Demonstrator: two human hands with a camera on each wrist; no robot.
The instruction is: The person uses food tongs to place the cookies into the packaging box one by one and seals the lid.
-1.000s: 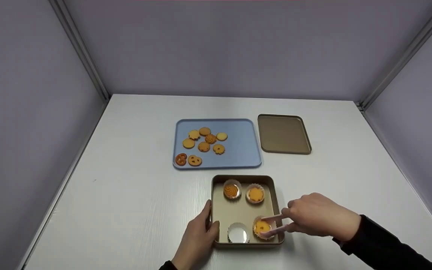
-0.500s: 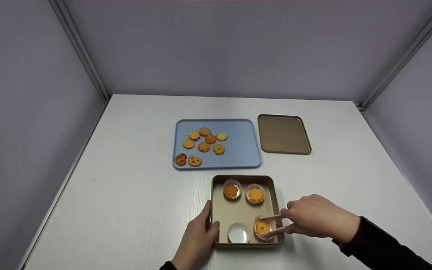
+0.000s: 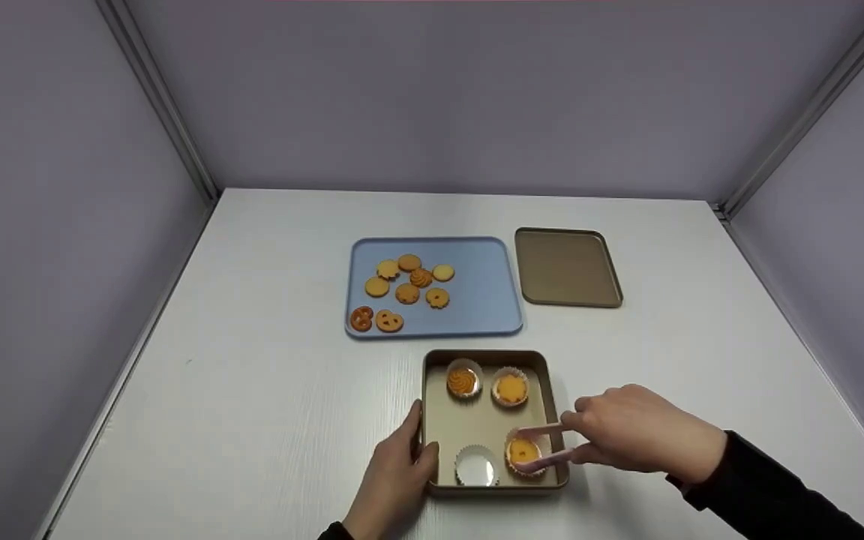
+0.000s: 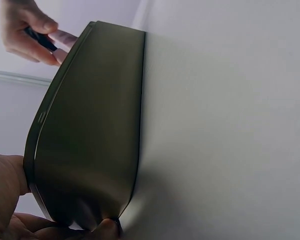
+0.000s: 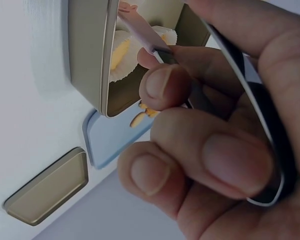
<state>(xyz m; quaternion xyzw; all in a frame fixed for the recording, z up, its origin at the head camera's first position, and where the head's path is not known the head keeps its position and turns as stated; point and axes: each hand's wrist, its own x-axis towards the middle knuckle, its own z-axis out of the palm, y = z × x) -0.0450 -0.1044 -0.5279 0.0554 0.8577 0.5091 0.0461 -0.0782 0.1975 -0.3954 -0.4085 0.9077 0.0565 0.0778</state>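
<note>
Your right hand (image 3: pixel 631 431) pinched tongs (image 3: pixel 552 458), tips either side of a cookie (image 3: pixel 522 450) in a paper cup (image 3: pixel 541 445); your left hand (image 3: pixel 396 466) gripped the tin (image 3: pixel 469 426) by its side.

The tin (image 4: pixel 90 115) and the brown tray (image 3: pixel 567 268) look like smooth coated metal with a satin sheen, while the blue tray (image 3: pixel 484 289) seems to be matt plastic. The pleated cups (image 3: pixel 477 469) look like thin paper, one catching a glossy gleam inside, and the tongs (image 5: pixel 272 127) combine bright metal edges, black facing and smooth, plastic-looking pink tips. Faint wood-like grain streaks the smooth white table (image 3: pixel 267 420), the sleeve (image 3: pixel 769 480) is dull black cloth, and the walls (image 3: pixel 439 97) are matt.
</note>
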